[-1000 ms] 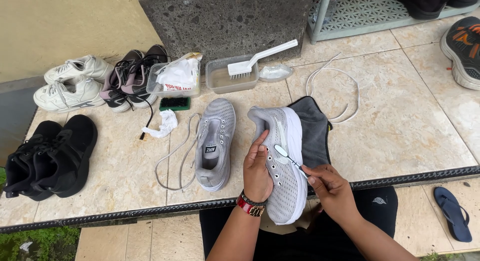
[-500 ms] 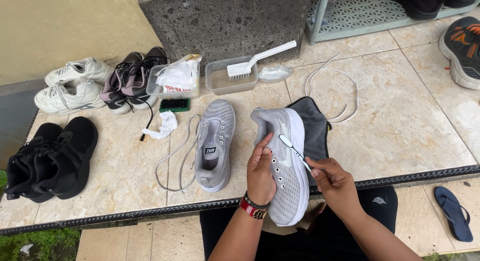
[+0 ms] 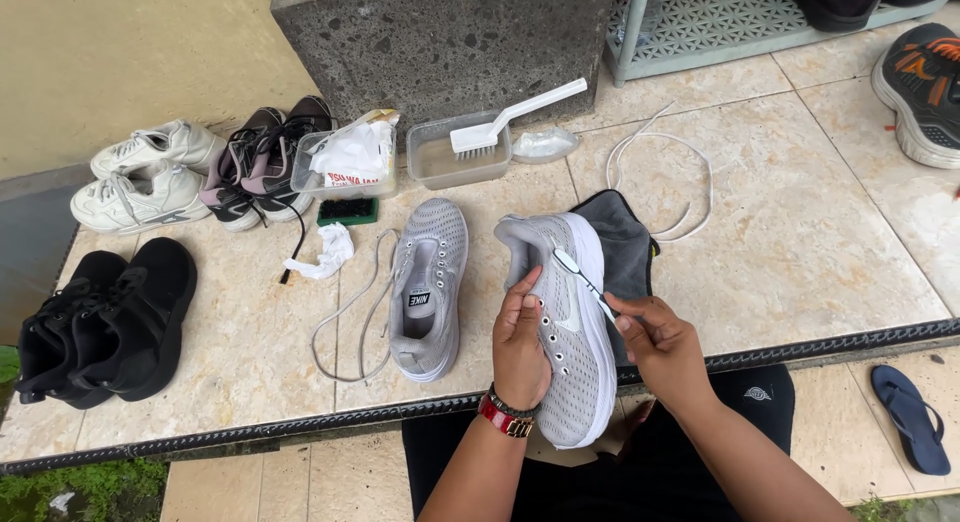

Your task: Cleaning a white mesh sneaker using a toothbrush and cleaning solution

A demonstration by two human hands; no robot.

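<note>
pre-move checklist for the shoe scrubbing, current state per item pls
1. Left hand steadies the grey sneaker: ok, palm on its upper.
2. Right hand grips the toothbrush: ok, pinched at the handle.
3. Bristle head on the shoe: ok, near the heel collar.
4. Dark cloth under the shoe: ok.
5. Laces out: ok, eyelets empty; white lace lies on the tiles.
6. Water in the clear tub: cannot tell.
</note>
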